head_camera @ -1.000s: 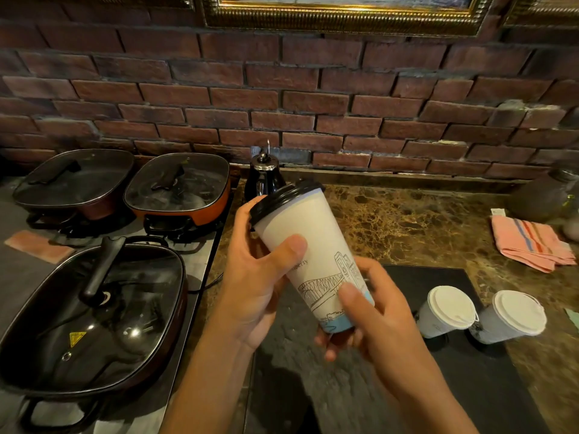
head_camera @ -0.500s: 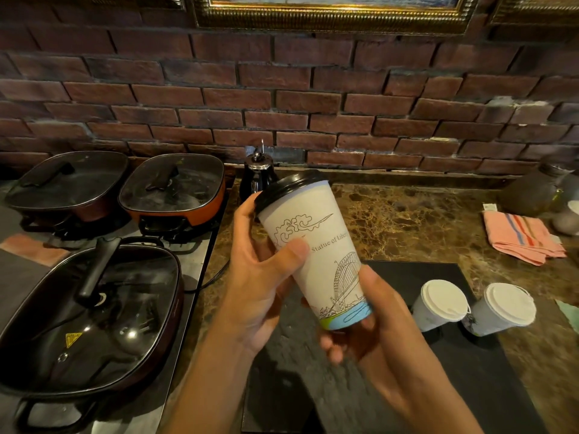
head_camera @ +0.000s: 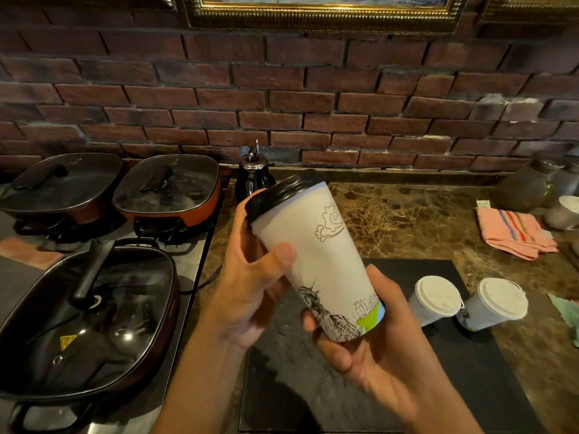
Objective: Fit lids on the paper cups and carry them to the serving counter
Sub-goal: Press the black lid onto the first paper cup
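Tall paper cup (head_camera: 316, 258) held tilted in the air above dark slab (head_camera: 438, 386); left hand (head_camera: 247, 289) wrapped round upper wall, thumb across front; right hand (head_camera: 376, 343) cupping base, fingers curled under. Black lid (head_camera: 282, 191) on rim; seating at far edge hidden; risk of popping off or leaking if tilted further; squeezing thin wall likely to ovalise rim. Fill level unknown. Two white-lidded cups (head_camera: 438, 300) standing on slab at right; serving counter out of view.

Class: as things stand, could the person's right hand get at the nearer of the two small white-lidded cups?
Probably not yet: the right hand is cradling the tall cup. The way to the nearer small cup looks free.
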